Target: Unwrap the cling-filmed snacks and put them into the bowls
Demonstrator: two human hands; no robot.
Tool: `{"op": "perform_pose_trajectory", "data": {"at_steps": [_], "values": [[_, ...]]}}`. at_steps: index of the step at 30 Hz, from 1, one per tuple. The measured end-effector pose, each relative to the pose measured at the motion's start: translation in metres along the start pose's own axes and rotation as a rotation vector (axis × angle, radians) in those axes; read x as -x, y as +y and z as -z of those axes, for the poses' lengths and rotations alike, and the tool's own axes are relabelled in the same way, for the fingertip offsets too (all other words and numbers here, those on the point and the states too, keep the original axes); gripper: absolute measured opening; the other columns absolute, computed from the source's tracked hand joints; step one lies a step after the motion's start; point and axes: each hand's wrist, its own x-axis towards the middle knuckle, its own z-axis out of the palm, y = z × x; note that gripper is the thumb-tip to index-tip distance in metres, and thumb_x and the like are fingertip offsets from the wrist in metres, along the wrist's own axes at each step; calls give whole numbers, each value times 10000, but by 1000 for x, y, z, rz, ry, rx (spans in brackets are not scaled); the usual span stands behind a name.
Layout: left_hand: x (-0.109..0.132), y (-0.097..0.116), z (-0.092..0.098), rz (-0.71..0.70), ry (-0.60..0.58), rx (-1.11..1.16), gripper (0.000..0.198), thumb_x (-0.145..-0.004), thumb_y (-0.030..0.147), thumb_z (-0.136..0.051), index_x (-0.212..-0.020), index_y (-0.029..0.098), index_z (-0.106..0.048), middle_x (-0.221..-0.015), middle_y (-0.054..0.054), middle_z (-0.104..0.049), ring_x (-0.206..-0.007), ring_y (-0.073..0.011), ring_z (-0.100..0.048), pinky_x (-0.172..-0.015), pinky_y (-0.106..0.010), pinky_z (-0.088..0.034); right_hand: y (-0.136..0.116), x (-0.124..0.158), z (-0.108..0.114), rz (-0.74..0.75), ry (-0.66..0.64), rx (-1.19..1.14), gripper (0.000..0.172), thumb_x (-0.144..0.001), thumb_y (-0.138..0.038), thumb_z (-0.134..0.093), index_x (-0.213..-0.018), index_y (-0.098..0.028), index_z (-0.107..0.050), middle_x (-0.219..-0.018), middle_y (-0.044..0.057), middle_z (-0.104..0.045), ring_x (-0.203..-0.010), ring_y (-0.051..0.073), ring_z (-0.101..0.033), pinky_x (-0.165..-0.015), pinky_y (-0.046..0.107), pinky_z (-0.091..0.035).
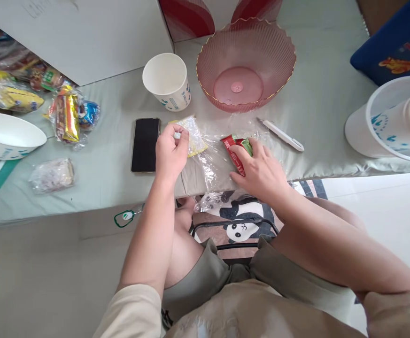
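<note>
My left hand [172,152] is closed in a pinch at the edge of a crinkled clear plastic bag [210,171], which stretches rightward and hangs over the table's front edge. Just beyond those fingers lies a small clear and yellow packet [195,136]. My right hand [263,169] curls its fingers over small snack packets, one red [235,157] and one green [247,146], lying on the plastic. Part of them is hidden under the fingers. A black phone [145,145] is close beside my left hand. Beyond my right hand rests a white utility knife [282,135].
Behind my hands stand a white paper cup [167,84] and a pink fluted bowl [247,65]. Wrapped snacks [69,115], a clear-wrapped packet [52,176] and a paper bowl [9,136] are at left. A translucent tub [361,126] holding cups stands right, near a blue package [395,47].
</note>
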Motion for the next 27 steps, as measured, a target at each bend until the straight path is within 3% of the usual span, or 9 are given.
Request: {"op": "perform_pose_trajectory", "data": {"at_steps": [3, 8, 13, 17, 23, 27], "values": [[0, -1, 2, 14, 9, 17, 100, -929, 262, -592, -849, 249, -535, -456, 102, -404, -369, -93, -369, -427, -245, -245, 16, -7, 5, 19, -7, -134, 705, -838, -264, -592, -1532, -215, -481, -1419, 211, -550, -1263, 395, -581, -1036, 575, -501], [0, 0, 6, 74, 14, 19, 103, -919, 246, -603, -841, 251, -536, -427, 104, -412, -358, -96, -361, -427, -251, -242, 39, -17, 18, -35, -18, -307, 745, -786, -271, -590, -1521, -242, -470, -1398, 152, -629, -1185, 361, -636, -1013, 553, -504], [-1, 0, 6, 48, 18, 12, 93, -917, 251, -603, -844, 248, -545, -446, 101, -419, -371, -94, -370, -438, -250, -253, 28, -15, 11, -60, -11, -213, 762, -765, -312, -651, -1509, -227, -505, -1369, 182, -623, -1151, 388, -645, -948, 548, -529], [0, -1, 5, 29, 11, 5, 83, -914, 250, -601, -848, 245, -552, -458, 97, -434, -380, -94, -384, -437, -245, -265, 24, -16, 11, -54, -8, -191, 744, -737, -213, -630, -1474, -242, -533, -1299, 159, -658, -1097, 370, -663, -918, 532, -536], [1, -2, 10, 73, 12, 7, 92, -925, 236, -589, -851, 248, -536, -451, 99, -417, -366, -92, -355, -419, -237, -254, 45, -19, 23, -165, 38, -493, 748, -688, -198, -657, -1418, -266, -511, -1170, 76, -718, -982, 313, -676, -874, 511, -554], [0, -5, 12, 108, 34, 27, 91, -926, 243, -590, -852, 249, -538, -449, 99, -400, -367, -95, -345, -410, -233, -269, 52, -17, 26, -252, 19, -914, 731, -664, -216, -682, -1367, -300, -504, -1108, 12, -696, -904, 234, -667, -781, 407, -575]]}}
